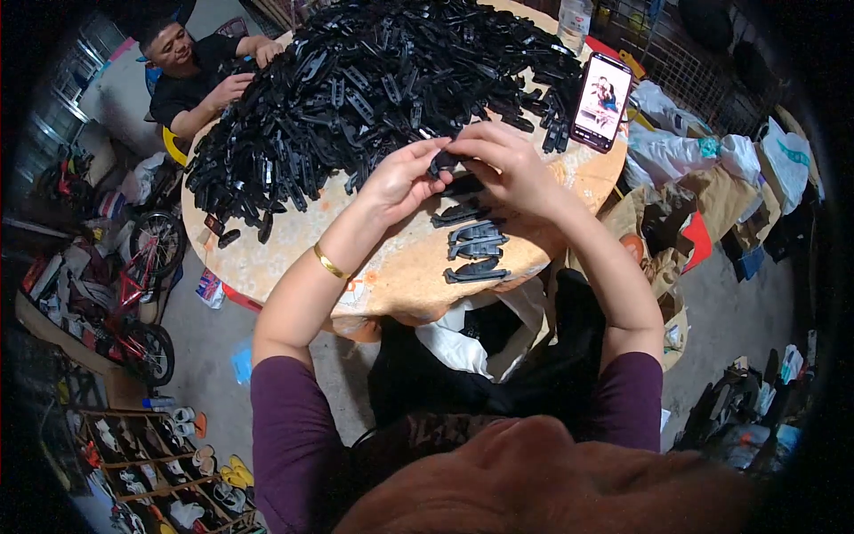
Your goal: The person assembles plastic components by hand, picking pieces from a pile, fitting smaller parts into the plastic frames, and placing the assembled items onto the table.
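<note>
My left hand (402, 181) and my right hand (507, 169) meet over the round table (391, 267), both pinching one small black plastic part (442, 163) between the fingertips. A gold bangle (330, 263) sits on my left wrist. Just below my hands lies a short column of several finished black parts (476, 242) on the tabletop. A large heap of the same black plastic parts (374, 80) covers the far half of the table, right behind my hands.
A phone (602, 101) with a lit screen leans at the table's right edge. Another person (191, 71) sits at the far left, hands in the heap. A small red bicycle (133, 294) and shoe racks (151, 463) stand left; bags and cardboard (703, 196) lie right.
</note>
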`<state>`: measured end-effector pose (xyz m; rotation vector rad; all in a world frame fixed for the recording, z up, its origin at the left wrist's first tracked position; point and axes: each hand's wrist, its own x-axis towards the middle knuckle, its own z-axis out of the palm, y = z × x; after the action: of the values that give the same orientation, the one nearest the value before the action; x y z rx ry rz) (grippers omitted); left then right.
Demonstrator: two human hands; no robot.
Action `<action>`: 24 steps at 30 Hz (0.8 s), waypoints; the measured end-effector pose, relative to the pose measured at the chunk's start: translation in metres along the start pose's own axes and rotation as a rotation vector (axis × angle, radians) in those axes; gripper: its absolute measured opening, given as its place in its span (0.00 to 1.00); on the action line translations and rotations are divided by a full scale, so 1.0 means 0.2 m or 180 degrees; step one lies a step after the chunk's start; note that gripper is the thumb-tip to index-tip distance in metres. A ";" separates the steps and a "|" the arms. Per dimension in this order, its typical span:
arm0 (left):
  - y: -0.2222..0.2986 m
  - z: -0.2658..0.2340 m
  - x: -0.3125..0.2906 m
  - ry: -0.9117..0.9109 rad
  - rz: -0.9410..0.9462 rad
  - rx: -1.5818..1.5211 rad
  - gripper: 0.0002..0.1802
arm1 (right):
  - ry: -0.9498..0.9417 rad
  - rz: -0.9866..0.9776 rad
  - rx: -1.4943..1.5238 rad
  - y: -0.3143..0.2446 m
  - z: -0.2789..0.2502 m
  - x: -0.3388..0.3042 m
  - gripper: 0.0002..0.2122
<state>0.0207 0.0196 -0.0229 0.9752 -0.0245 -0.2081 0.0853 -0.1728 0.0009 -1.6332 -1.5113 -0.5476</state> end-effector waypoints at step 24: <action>0.03 0.19 -0.11 0.0365 0.1745 0.3999 0.12 | -0.0536 0.1718 0.0872 -0.01 -0.03 -0.01 0.16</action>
<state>-0.0037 -0.0039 0.0049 2.1745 -0.3457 0.4399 0.0836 -0.1798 0.0039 -1.7979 -1.1248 0.0902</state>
